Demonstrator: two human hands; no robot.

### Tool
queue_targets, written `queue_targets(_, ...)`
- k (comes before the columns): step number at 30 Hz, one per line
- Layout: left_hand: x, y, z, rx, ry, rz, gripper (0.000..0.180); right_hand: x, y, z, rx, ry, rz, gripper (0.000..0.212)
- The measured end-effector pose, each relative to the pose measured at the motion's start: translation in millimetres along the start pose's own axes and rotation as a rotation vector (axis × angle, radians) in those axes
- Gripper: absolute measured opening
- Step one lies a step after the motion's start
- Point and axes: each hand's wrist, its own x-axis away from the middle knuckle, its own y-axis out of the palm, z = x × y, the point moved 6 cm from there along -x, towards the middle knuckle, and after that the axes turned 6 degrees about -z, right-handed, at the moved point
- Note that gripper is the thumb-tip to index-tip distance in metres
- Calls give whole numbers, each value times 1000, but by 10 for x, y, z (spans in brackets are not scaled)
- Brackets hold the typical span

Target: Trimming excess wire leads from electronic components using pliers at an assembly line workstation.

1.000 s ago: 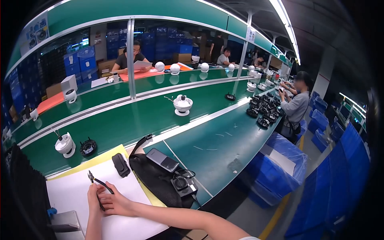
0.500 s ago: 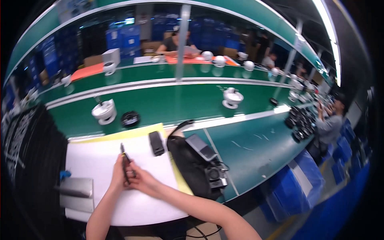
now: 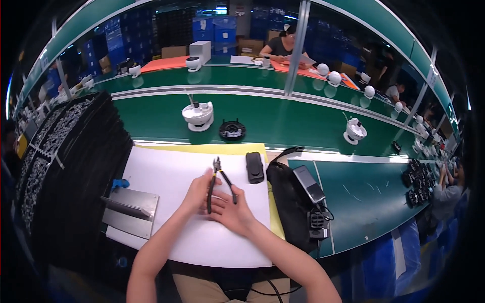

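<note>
A pair of cutting pliers with dark handles and yellow marks is held above the white sheet, jaws pointing away from me. Its handles are spread apart. My left hand grips the pliers at the left handle near the joint, its fingers partly hidden. From the right, my right hand has its thumb side against the right handle, with its fingers reaching across below toward the left handle. A small black block-shaped device lies on the sheet beyond my right hand.
Left, a tall stack of black trays stands beside a metal plate with an upright fin. Right lie a black bag and a grey device. White camera housings and a round black part sit on the green line. A person sits opposite.
The view has swung left and steadied, so the bench appears further right. The pliers' handles, close together before, are now spread, and my right hand has shifted along the handles.
</note>
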Motion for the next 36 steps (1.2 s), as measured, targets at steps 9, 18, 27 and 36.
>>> queue_targets(9, -1558, -946, 728, 90, -2, 349, 61, -124, -76, -93, -66, -60, 217, 74)
queue_targets(18, -2176, -928, 381, 459, 133, 74, 52, -143, -88, -75, 54, -119, 234, 71)
queue_targets(27, -174, -163, 541, 423, 106, -37, 53, 308, 596, -391, 494, -274, -119, 91)
queue_targets(36, 1105, 79, -1, 202, -102, -44, 53, 820, 777, 56, 670, 136, -12, 90)
